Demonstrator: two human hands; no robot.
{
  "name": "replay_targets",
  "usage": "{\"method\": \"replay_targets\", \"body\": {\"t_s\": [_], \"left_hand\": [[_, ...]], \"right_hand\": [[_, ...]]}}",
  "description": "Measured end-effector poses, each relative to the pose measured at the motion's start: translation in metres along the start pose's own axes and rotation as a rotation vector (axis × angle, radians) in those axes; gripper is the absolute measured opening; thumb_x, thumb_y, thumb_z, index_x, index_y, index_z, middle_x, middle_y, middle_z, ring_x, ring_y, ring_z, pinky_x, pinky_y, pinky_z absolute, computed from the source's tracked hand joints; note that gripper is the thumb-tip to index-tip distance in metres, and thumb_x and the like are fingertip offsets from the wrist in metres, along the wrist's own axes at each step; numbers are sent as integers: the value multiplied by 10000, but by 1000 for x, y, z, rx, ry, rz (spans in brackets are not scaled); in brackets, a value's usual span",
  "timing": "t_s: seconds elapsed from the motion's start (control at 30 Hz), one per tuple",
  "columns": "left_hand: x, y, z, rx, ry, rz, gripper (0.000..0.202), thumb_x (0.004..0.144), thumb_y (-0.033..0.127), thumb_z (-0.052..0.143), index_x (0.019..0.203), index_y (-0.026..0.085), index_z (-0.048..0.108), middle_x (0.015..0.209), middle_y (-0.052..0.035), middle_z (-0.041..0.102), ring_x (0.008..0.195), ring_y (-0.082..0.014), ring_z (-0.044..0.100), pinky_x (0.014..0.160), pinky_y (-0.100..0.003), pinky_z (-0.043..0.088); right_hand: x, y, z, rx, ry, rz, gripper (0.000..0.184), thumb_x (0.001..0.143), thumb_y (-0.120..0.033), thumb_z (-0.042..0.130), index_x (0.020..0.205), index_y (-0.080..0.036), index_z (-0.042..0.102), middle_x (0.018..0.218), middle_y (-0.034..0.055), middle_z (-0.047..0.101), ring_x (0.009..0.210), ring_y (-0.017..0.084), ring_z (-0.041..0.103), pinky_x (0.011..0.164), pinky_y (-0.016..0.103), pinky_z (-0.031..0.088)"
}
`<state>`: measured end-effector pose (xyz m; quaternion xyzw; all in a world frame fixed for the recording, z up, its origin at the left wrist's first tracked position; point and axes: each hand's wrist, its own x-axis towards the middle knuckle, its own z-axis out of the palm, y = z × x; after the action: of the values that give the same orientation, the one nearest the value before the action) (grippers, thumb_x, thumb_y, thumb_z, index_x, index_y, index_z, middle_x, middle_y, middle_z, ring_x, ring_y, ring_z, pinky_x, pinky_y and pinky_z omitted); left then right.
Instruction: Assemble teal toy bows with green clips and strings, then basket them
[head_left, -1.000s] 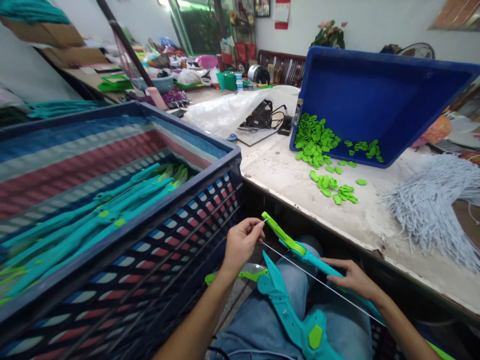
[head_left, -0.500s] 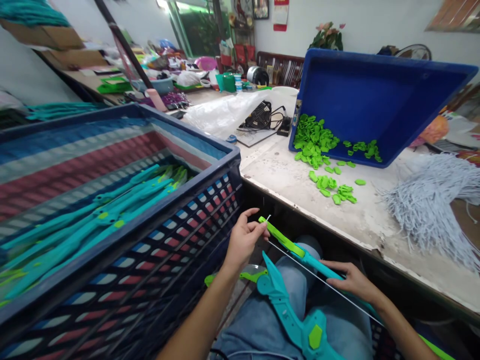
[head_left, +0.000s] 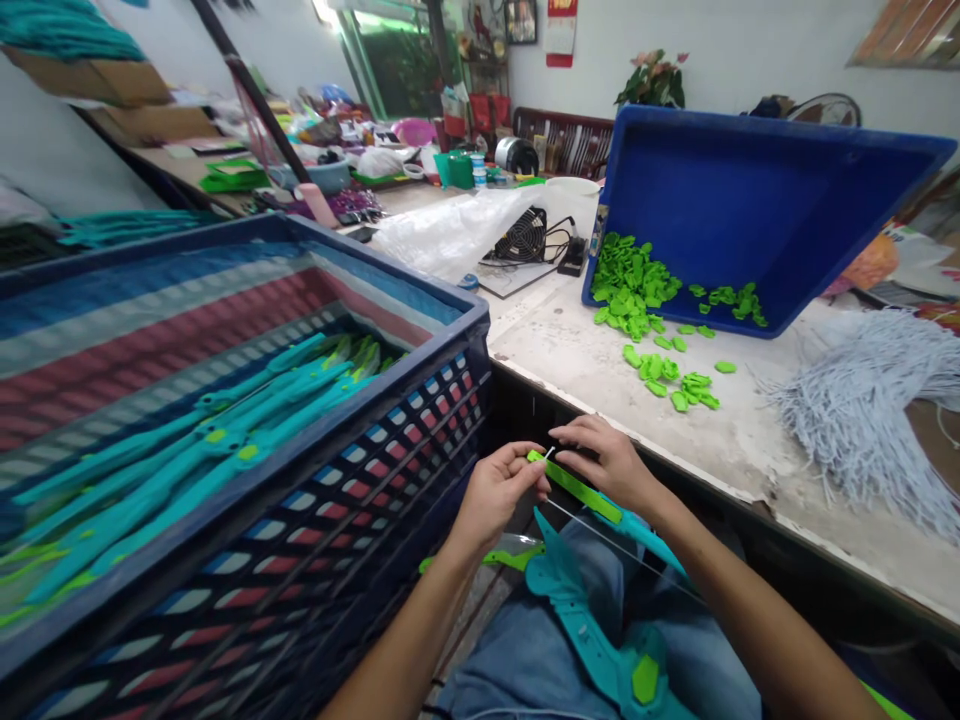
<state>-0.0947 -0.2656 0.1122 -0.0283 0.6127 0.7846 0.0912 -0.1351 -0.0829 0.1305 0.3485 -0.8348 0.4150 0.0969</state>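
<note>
**Hands and work piece.** At the lower centre of the frame, a seated person is holding 1 toy bow (head_left: 577,487) above the lap, just below the near edge of the worktable (head_left: 570,350).
- The left hand (head_left: 499,490) is pinching thumb and forefinger together on the bow's green tip, where a short white end of the string (head_left: 550,453) is sticking up.
- The right hand (head_left: 611,462) is clamping its fingers over the same green limb just beside it, so the 2 hands are nearly touching.
- The rest of the string is running faintly toward the lower right.
- A second bow (head_left: 585,620) is lying across the jeans at the bottom centre.

**Surface.** The worktable is running from the centre to the right edge, and its pale top is looking stained and scuffed.
- A blue tub (head_left: 750,220) is leaning on its side at the upper right.
- Green plastic pieces (head_left: 630,285) are spilling from the tub onto the table.
- A bundle of grey cords (head_left: 862,410) is spreading along the right edge.
- A small fan (head_left: 525,232) and a clear plastic sheet (head_left: 442,225) are lying at the upper centre.

**Room.** A dark blue crate (head_left: 420,400) is filling the left half of the frame. It is lined with striped sheeting and is holding teal bows (head_left: 225,450). Cluttered benches are standing at the upper left, and a potted plant (head_left: 656,75) is showing at the top against a white wall.
</note>
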Motion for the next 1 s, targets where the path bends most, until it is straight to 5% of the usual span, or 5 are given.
{"method": "replay_targets", "body": {"t_s": [0.27,0.4,0.63,0.83,1.0], "left_hand": [[1,-4,-6,64,-36,-50,362,715,426,692,920,146,587,578,3,617,526,-140,575,553,-243,453],[5,-15,-2,433,120,168,196,749,362,644,763,168,631,770,-48,628,701,-174,596,583,-243,441],[13,-20,16,387,19,394,176,824,271,531,823,184,683,843,-52,629,834,-175,584,771,-281,436],[38,4,8,-88,-18,-45,342,706,453,645,832,142,716,896,-91,674,902,-228,600,807,-331,452],[33,17,-6,334,211,231,163,681,317,659,662,155,671,937,-83,668,905,-208,594,827,-310,431]], "right_hand": [[19,-4,12,26,-133,-109,218,910,-268,545,719,-182,606,730,25,581,721,161,526,665,290,429],[29,25,0,-21,-116,-36,188,860,-222,592,674,-193,579,691,10,576,716,163,517,683,291,426],[58,60,-49,-76,780,393,162,777,-282,593,651,-192,544,680,5,556,702,176,525,661,304,438],[8,-32,30,243,360,85,105,850,-206,575,755,-219,618,806,35,616,967,220,557,876,383,442],[-17,-28,68,350,425,248,103,823,-215,607,725,-210,640,815,39,599,874,205,574,784,345,468]]}}
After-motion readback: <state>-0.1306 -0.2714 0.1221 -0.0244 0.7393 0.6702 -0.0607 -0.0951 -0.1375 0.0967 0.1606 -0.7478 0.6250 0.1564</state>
